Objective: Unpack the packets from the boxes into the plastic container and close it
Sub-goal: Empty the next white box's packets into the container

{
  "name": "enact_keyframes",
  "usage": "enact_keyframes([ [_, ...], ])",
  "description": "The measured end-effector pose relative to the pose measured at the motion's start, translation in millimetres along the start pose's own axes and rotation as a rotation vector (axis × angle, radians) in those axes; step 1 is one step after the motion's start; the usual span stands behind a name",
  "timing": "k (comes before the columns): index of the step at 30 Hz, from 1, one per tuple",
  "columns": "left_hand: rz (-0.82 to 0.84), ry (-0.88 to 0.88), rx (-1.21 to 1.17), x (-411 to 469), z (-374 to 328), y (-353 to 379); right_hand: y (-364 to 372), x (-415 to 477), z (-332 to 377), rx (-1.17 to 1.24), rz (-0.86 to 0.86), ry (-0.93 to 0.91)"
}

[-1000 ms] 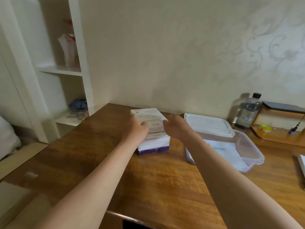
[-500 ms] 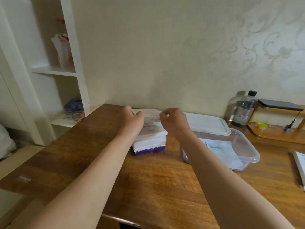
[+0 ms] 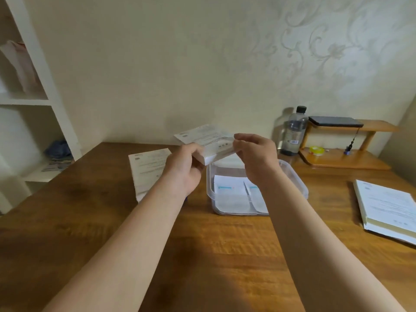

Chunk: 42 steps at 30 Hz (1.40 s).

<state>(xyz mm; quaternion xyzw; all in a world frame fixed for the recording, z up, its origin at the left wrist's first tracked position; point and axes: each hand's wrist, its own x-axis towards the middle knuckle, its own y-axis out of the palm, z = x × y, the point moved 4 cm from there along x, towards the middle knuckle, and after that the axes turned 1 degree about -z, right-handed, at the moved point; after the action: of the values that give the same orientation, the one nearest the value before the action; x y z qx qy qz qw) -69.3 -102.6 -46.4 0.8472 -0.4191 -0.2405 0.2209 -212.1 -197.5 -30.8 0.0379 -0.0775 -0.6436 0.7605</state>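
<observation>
Wooden table (image 3: 202,255) fills the view, bearing an open plastic container (image 3: 297,183). At its 9 o'clock rests a stack of boxes (image 3: 148,170). Over its 12 o'clock rim, one box (image 3: 209,140) hangs airborne, gripped by the left hand (image 3: 184,170) and pinched by the right hand (image 3: 254,156). White packets (image 3: 229,197) lie flat inside the container.

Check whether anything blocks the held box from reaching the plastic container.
Nothing visible does. Left hand and right hand hold the box over the far end of the container; its top is open, packets flat inside.
</observation>
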Motion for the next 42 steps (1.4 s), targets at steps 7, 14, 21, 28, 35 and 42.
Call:
enact_keyframes([
  [7, 0.295, -0.091, -0.023, 4.6, 40.9, 40.9, -42.8, 17.5, -4.5, 0.022, 0.066, 0.01],
  [14, 0.26, -0.123, 0.058, 22.7, 55.4, 46.9, -52.2, 24.0, -2.5, -0.571, 0.231, -0.259],
  [21, 0.255, -0.081, 0.123, 36.0, 55.0, 49.4, -46.8, 39.6, 2.3, -0.861, 0.285, -0.449],
  [28, 0.289, -0.087, 0.144, 46.8, 59.7, 45.8, -41.3, 44.2, -2.6, -0.886, 0.236, -0.548],
  [35, 0.308, -0.086, 0.133, 52.9, 62.0, 44.6, -40.2, 40.5, -8.1, -0.876, 0.3, -0.559],
  [42, 0.301, -0.1, 0.135, 54.5, 64.7, 44.9, -43.9, 39.2, -15.9, -0.896, 0.267, -0.554],
])
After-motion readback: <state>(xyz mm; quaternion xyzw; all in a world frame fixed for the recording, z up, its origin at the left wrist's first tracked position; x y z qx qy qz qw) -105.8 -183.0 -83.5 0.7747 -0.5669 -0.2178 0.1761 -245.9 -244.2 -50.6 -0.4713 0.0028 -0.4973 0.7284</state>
